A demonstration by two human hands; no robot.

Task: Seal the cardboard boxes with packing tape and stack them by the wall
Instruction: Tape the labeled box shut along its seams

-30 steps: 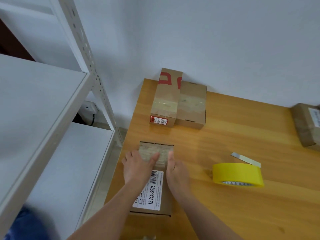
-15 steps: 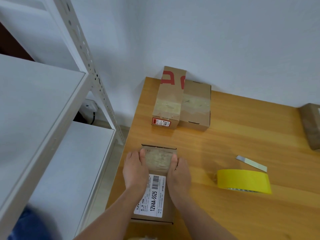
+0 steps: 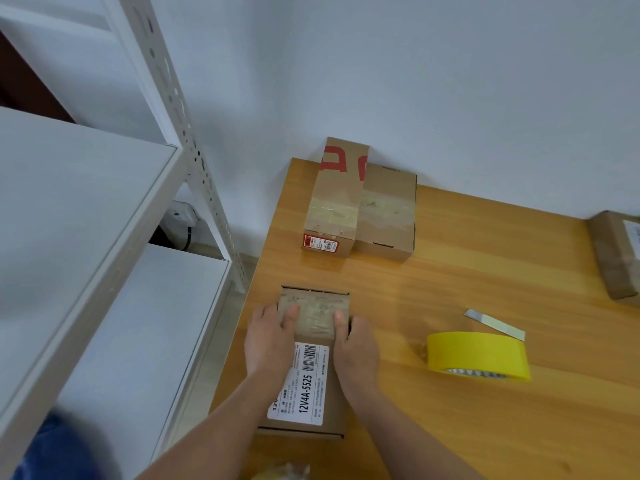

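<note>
A small cardboard box (image 3: pixel 313 382) with a white barcode label lies at the left edge of the wooden table (image 3: pixel 485 271). A strip of clear tape (image 3: pixel 317 313) crosses its far end. My left hand (image 3: pixel 270 337) grips the box's left side and my right hand (image 3: pixel 356 348) grips its right side, with both thumbs lying on the tape. A yellow tape roll (image 3: pixel 478 355) lies on the table to the right of my right hand. Two taped boxes, one with red print (image 3: pixel 337 199) and a plain one (image 3: pixel 388 209), sit side by side against the wall.
A thin metal strip (image 3: pixel 495 323) lies just behind the tape roll. Another brown box (image 3: pixel 616 254) sits at the table's right edge of view. A white metal shelving unit (image 3: pixel 86 216) stands close to the left of the table.
My hands slid apart from the top of the taped end to the box's two sides, with the thumbs staying on the tape. The box and the tape roll have not moved.
</note>
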